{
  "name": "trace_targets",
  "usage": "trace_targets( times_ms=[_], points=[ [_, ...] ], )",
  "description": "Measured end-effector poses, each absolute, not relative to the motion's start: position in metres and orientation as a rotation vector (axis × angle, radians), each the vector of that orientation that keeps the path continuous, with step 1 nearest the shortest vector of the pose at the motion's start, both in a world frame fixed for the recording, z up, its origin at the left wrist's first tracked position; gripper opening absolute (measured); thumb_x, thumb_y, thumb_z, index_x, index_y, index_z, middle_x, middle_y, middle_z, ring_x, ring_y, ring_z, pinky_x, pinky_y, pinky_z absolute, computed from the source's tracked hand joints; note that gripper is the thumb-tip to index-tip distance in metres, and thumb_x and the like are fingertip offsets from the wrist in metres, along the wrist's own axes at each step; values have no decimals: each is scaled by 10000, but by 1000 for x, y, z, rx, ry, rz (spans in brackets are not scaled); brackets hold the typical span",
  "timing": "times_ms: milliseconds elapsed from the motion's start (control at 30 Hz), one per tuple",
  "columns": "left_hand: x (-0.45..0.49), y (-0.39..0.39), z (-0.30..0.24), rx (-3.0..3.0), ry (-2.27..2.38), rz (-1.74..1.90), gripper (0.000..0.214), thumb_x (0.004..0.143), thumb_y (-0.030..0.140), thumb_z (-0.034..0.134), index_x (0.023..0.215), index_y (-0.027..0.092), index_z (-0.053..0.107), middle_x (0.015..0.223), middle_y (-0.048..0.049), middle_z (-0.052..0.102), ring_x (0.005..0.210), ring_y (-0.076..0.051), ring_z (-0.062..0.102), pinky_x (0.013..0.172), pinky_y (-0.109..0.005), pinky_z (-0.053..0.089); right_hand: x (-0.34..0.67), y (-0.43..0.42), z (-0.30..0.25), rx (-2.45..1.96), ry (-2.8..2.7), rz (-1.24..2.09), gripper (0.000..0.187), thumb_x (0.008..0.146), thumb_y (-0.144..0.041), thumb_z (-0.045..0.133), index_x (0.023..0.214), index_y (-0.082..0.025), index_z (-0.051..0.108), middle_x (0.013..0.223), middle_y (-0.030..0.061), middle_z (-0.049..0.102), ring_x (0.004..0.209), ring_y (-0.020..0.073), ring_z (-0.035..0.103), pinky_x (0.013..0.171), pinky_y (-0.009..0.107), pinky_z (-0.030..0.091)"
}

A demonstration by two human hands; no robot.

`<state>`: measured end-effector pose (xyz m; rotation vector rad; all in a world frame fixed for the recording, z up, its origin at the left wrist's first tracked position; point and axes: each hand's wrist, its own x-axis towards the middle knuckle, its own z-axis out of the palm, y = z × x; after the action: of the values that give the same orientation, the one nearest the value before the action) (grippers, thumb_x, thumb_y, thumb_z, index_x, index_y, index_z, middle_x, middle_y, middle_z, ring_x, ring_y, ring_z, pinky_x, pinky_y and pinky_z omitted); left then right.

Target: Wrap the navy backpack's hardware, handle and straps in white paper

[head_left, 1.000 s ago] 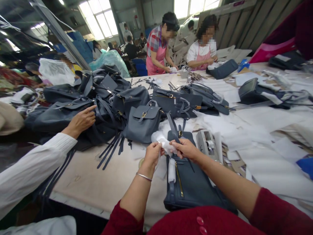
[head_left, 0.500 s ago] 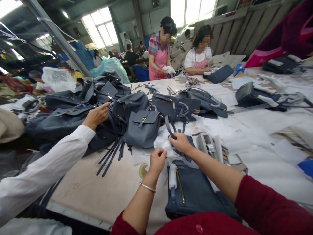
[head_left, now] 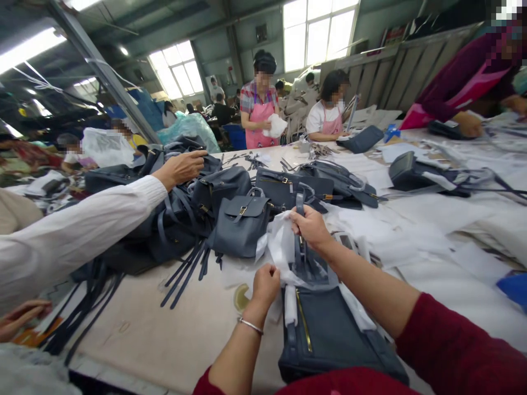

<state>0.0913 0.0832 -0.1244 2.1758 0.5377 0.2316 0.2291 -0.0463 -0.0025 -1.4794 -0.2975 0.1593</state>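
Bright window (head_left: 319,35) daylight — edges stretched, blown-out glare, sharp centre.

Right hand (head_left: 309,226) gripping bag straps (head_left: 300,249), left hand (head_left: 265,284) pinching white paper (head_left: 280,247).

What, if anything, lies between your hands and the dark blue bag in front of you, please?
Only white wrapping paper: the left hand pinches it at the dark blue bag, while the right hand grips the bag's straps directly.
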Motion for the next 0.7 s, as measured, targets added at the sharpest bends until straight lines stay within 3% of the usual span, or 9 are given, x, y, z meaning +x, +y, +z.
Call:
trace_targets(
  times_ms=[200,367,567,633,700],
  points=[
    [75,82,-85,2323,341,629,151,833,154,560,946,175,657,893,-87,645,859,-220,612,791,-353,499,190,-75,54,-1263,-324,232,241,810,-396,650,796,-201,507,573,-65,587,334,51,396,338,180,253],
    [69,76,-60,2367,147,844,304,812,152,595,1114,185,610,1031,-108,640,1013,-243,602,908,-399,522,162,-93,39,-1352,-360,291,246,818,-381,648,752,-178,527,583,-44,588,365,44,419,353,170,273],
    [86,71,-62,2641,90,463,547,769,329,702,1277,167,579,1265,-180,584,1234,-331,503,1063,-500,404,133,-125,4,-1313,-127,393,278,761,-410,674,769,-187,508,580,-60,556,359,33,372,341,160,192],
    [93,68,-61,2774,2,298,621,705,297,760,1295,209,588,1390,-179,518,1346,-373,402,1098,-539,335,123,-137,2,-1334,-91,398,291,749,-426,671,784,-192,503,580,-62,552,355,33,361,340,163,184],
    [98,66,-59,2887,-97,212,471,711,185,720,1176,242,670,1415,-151,520,1389,-369,361,1110,-555,289,115,-146,2,-1364,-85,401,302,753,-448,658,805,-193,505,579,-63,550,352,38,365,343,167,183]
  ],
)
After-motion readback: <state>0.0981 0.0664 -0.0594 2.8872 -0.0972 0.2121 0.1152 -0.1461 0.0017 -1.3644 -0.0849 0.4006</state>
